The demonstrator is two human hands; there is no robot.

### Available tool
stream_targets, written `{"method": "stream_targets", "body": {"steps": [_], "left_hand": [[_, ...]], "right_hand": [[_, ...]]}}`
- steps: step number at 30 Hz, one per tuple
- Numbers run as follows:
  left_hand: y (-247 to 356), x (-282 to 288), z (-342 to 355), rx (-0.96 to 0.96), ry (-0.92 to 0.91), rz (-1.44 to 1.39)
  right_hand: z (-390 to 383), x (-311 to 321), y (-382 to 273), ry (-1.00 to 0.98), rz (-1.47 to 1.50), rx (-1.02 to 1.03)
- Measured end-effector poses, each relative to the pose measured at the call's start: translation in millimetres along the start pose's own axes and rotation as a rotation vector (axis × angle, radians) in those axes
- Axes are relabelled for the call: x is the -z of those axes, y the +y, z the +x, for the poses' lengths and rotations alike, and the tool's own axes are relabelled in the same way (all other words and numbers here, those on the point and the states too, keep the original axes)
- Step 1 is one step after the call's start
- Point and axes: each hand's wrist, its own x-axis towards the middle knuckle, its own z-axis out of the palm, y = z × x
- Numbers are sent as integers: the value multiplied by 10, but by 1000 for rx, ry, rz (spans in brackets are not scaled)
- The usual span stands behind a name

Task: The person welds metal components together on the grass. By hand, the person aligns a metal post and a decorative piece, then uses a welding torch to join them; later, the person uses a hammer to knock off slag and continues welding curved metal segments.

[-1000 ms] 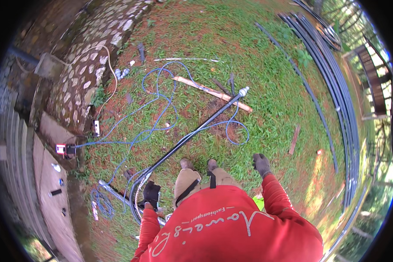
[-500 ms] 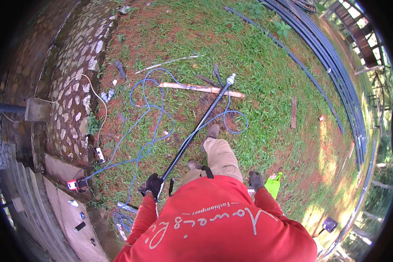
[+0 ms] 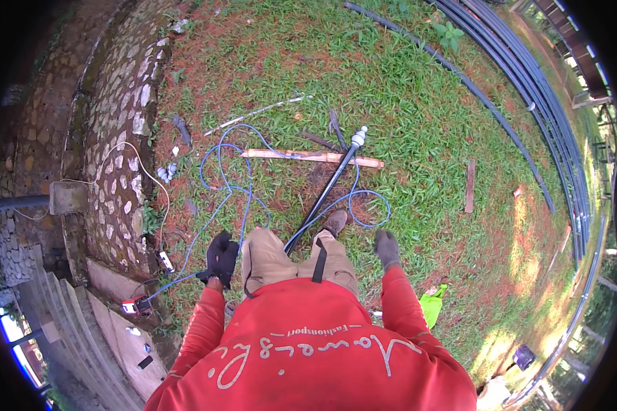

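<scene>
Head view: pipe lies on the grass ahead, between both hands but apart from them. Long axis slants from the legs up-right, over the plank, to the pale fitting. Left hand looks nearer its low end; blue cord passes there, hold unclear. Right hand shows nothing held; can't tell how far either is open.
</scene>
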Motion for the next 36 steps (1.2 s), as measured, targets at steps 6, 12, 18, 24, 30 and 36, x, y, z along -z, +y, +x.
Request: {"method": "stream_targets", "body": {"steps": [6, 12, 18, 24, 30, 36], "left_hand": [[989, -768, 448, -71, -244, -137], [1113, -804, 696, -66, -291, -91], [816, -1343, 1191, -36, -420, -119], [115, -2866, 2708, -97, -664, -9], [-781, -4476, 4344, -93, -596, 140], [-2307, -5649, 4790, 39, -636, -61]], "right_hand": [[924, 172, -780, 115, -5, 275], [1235, -481, -1004, 19, 165, 60], [1628, -1330, -730, -85, 479, -13], [3010, -2071, -467, -40, 348, -36], [4587, -3116, -375, 173, -111, 120], [5574, -3611, 340, 340, -71, 154]]}}
